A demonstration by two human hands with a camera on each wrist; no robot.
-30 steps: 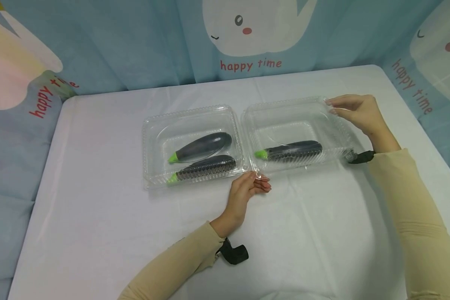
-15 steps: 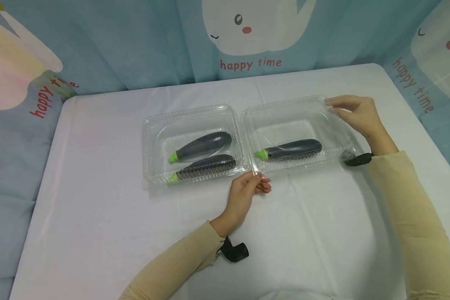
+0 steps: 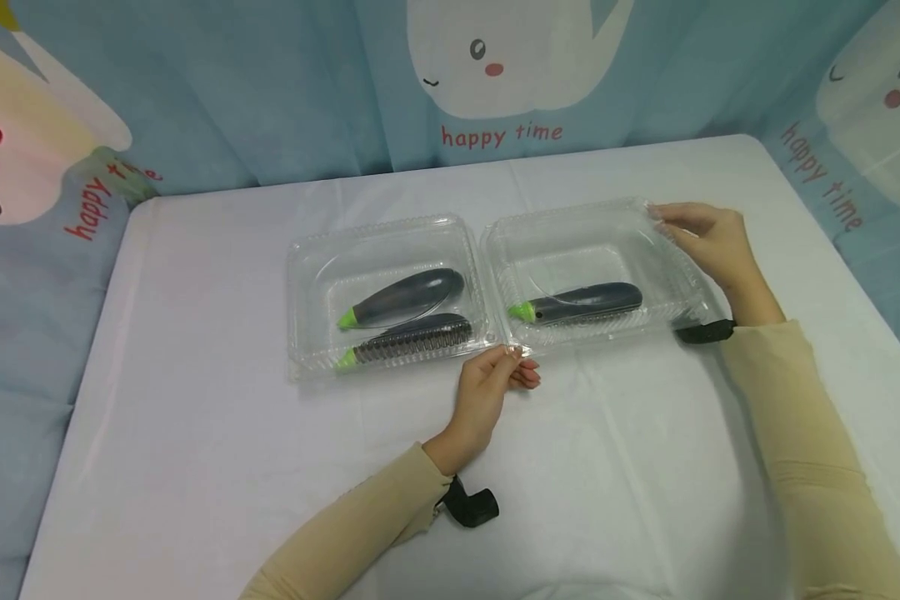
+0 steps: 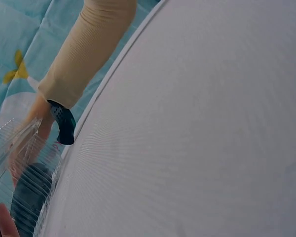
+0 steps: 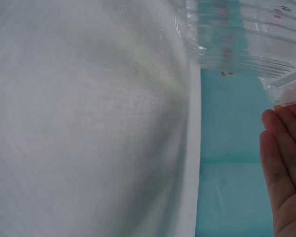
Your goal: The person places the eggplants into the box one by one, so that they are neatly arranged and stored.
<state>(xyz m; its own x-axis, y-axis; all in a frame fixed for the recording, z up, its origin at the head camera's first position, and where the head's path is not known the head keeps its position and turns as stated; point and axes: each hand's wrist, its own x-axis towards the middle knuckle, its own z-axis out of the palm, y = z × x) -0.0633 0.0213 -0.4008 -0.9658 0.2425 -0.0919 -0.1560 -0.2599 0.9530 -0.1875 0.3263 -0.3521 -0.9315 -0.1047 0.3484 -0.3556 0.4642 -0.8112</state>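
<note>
On a smooth white tablecloth, the left hand pinches the ribbed clear clamshell box's near corner while the right hand grips its far corner.

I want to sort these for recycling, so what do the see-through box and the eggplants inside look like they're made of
Box: thin clear plastic, glossy, with ribbed rims; the cloth shows through. Eggplants: likely smooth plastic toys, with a uniform dark sheen and bright green caps, though real ones can't be ruled out.
</note>
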